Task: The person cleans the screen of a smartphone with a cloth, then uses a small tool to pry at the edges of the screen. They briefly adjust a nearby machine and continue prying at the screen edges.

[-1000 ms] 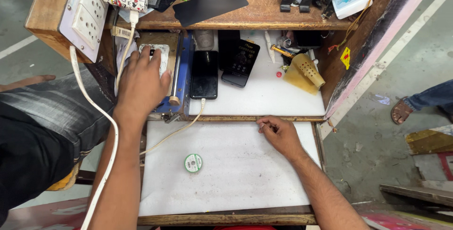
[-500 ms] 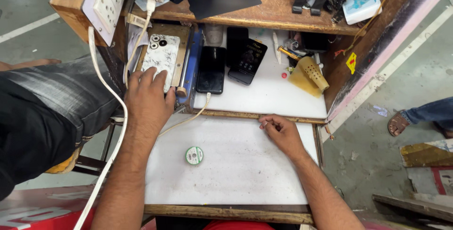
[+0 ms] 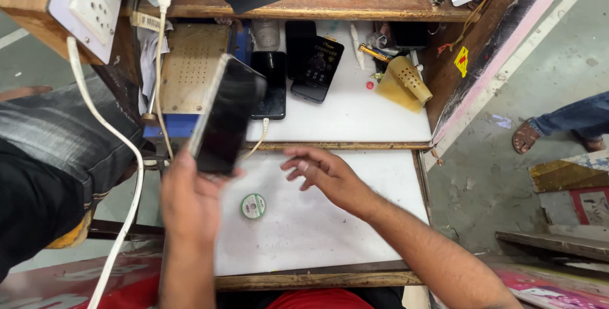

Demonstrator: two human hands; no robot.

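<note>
The left hand (image 3: 190,204) grips a dark-screened, silver-edged smartphone (image 3: 227,115) by its lower end, raised and tilted above the white tabletop (image 3: 355,217); the right hand (image 3: 327,176) hovers beside it, empty, fingers loosely spread; a small round green-and-white solder-wick spool (image 3: 253,206) lies between them.

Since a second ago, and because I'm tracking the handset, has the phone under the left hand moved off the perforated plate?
Yes. The phone is lifted in the left hand, toward the person, now overlapping the perforated plate's right, near corner and the white board.

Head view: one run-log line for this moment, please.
left hand: grip on phone, tilted above white work surface | right hand: open, empty, beside phone | round spool: lying between hands
</note>
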